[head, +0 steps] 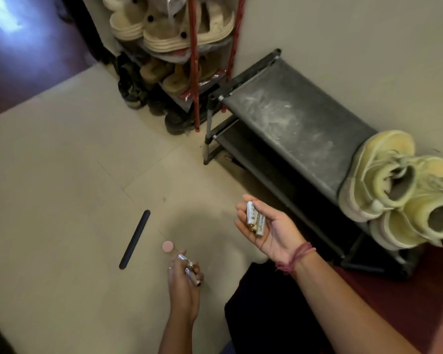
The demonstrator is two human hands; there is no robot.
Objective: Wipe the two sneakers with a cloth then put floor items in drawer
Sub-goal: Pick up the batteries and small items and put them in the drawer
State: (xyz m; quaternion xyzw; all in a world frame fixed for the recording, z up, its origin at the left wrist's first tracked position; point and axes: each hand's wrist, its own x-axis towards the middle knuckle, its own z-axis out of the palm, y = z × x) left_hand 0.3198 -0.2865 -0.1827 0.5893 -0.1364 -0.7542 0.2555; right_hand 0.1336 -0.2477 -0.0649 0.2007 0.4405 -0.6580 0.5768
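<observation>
The fingers point(243, 218) of the right hand point(267, 229) are lying loosely curled, palm up, cradling two or three silver batteries point(255, 218) across the palm; the thumb is bending in above them, and dark print is running along the battery casings but is too blurred to read. The fingers of the left hand point(186, 274) are curling round more small silver cylinders point(189, 268), gripped low over the pale tile floor point(62, 162), with a small pink round cap point(168, 246) showing just beyond the knuckles; whether the hand is holding it or it is lying on the floor cannot be told. A red thread band point(296, 256) is wrapping the right wrist. To the left of the left hand, a slim black stick-like item point(135, 239) is lying flat on the tiles at a slant, apart from both hands, with bare floor stretching left and far of it. On the right, a low grey two-tier shoe rack point(292, 118) is standing against the wall, its dusty top shelf bare along its far part. The two yellowish sneakers point(404, 187) are sitting side by side on the near end of that top shelf, openings facing up, the nearer one close to the shelf's near edge. At the far left of the rack, a taller red-framed shelf point(193, 60) is holding pale sandals and dark shoes.
</observation>
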